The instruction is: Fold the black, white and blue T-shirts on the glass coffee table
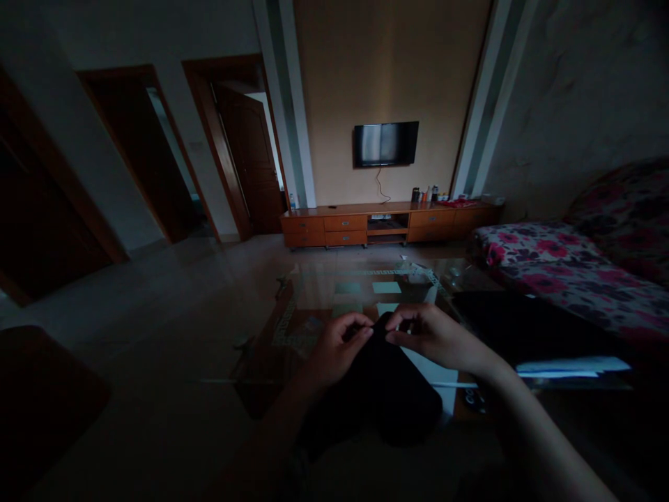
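Note:
Both hands pinch the upper edge of a black cloth [402, 390], whose exact kind is too dark to make out. My left hand [342, 345] has thumb and forefinger closed on it from the left. On the right, a short gap away, my right hand [426, 335] grips the same edge between thumb and fingers. The cloth hangs down from the fingertips, in front of the near edge of a glass table [261, 380]. Behind the right hand a pale sheet [431, 369] shows on the table. Dark shadow hides the cloth's lower end.
A stack of black cloth [523, 324] with light-blue pieces [575, 366] lies on the table's right. Beyond it stands a flowered sofa [548, 247]. Across the room are a low wooden cabinet [345, 224] and a wall-mounted television [385, 144]. Doorways open at the left.

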`<state>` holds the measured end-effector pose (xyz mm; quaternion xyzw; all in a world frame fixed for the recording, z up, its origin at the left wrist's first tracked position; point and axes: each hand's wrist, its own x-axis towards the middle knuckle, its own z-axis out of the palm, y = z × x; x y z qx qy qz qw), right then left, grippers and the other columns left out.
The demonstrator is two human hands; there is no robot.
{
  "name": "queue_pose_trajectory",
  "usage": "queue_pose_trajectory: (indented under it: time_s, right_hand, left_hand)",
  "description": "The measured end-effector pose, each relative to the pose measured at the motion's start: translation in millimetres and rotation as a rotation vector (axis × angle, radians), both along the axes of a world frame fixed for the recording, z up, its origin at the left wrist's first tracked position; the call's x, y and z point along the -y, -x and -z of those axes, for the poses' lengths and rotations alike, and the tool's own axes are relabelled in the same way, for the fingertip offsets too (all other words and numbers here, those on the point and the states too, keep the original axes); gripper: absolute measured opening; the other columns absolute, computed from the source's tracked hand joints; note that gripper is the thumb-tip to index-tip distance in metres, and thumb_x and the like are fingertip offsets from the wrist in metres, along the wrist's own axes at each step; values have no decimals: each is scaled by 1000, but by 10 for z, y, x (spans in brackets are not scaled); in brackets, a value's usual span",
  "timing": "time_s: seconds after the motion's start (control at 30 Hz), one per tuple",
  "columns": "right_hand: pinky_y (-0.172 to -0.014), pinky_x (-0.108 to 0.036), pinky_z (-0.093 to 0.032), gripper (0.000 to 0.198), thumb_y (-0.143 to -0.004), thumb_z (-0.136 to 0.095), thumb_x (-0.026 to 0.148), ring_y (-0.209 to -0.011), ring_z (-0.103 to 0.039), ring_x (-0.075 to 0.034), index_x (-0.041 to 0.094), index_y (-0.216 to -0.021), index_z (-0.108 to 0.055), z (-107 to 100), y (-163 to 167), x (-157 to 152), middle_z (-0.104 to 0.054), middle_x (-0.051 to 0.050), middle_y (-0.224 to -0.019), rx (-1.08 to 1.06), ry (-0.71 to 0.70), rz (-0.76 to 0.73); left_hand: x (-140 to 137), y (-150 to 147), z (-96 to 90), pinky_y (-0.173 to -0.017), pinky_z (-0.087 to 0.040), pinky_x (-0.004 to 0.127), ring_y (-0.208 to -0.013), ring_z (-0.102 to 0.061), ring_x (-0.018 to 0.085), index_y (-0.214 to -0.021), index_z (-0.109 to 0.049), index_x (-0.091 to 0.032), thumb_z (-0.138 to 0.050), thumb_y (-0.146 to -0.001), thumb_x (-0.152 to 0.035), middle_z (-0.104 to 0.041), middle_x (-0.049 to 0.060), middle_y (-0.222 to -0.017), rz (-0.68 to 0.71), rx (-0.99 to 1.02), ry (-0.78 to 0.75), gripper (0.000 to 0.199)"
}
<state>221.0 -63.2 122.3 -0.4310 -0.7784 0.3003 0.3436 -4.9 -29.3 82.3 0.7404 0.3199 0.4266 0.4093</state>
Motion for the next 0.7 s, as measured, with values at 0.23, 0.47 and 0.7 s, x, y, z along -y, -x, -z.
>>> queue_pose_trajectory:
  time_s: [0.23,0.47,0.7]
  right_hand:
    - [-60,-25,-44,20,-89,-68,40,-68,-59,-14,21,-93,-74,-32,-24,62,-71,-2,-83,65,-60,14]
    - [-80,-32,-48,28,-99,-48,48,-89,-60,-21,22,-103,-58,-168,2,101,-64,-7,-98,-186,-402,513]
    - [-72,-29,-47,24,-100,-46,45,-75,-58,-17,24,-97,-56,44,24,42,-61,-3,-84,75,-177,71]
  left_hand:
    - [4,29,-24,-80,-49,29,-88,-65,19,-90,-67,-19,-64,-89,-38,-71,4,-92,31,-8,30,20]
    - [-156,45,95,-92,-49,31,-106,-66,21,-108,-66,-22,-58,-95,-37,-71,6,-111,-157,82,-25,22]
    - [-334,192,149,-88,-50,30,-98,-65,19,-97,-64,-22,-60,-92,-35,-70,4,-101,-447,191,-187,15]
